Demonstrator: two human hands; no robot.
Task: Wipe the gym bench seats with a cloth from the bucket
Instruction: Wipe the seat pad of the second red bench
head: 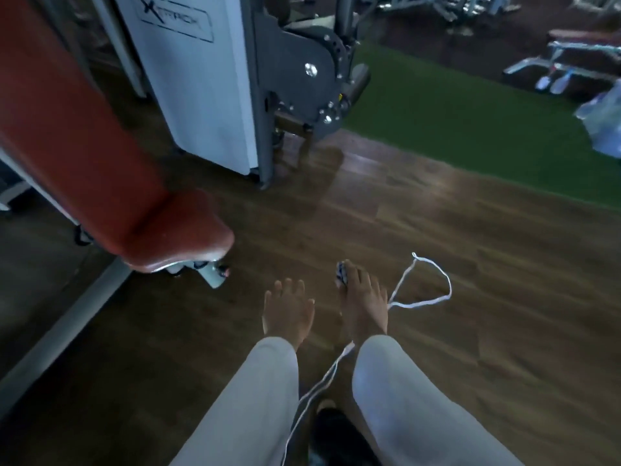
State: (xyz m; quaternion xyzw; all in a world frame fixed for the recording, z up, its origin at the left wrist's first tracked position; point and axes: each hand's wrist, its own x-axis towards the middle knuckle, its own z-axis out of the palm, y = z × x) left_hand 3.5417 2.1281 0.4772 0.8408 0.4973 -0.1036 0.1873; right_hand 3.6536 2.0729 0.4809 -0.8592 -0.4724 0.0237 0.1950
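Observation:
A red padded bench seat (pixel 174 230) slopes down from the upper left, its rounded end just left of my hands. Both my arms, in white sleeves, reach forward over the wooden floor. My left hand (pixel 288 312) is flat with its fingers spread and holds nothing. My right hand (pixel 364 306) pinches a small blue-and-white thing (pixel 341 276) at its fingertips; blur hides what it is. A thin white cord (pixel 433 297) loops out to the right of that hand and trails back between my arms. No bucket is in view.
A white and grey weight machine (pixel 215 89) stands behind the bench. Green turf (pixel 470 122) covers the floor at the back right, with another bench (pixel 578 52) and a plastic bag (pixel 605 119) beyond. A dark shoe (pixel 336 432) is at the bottom.

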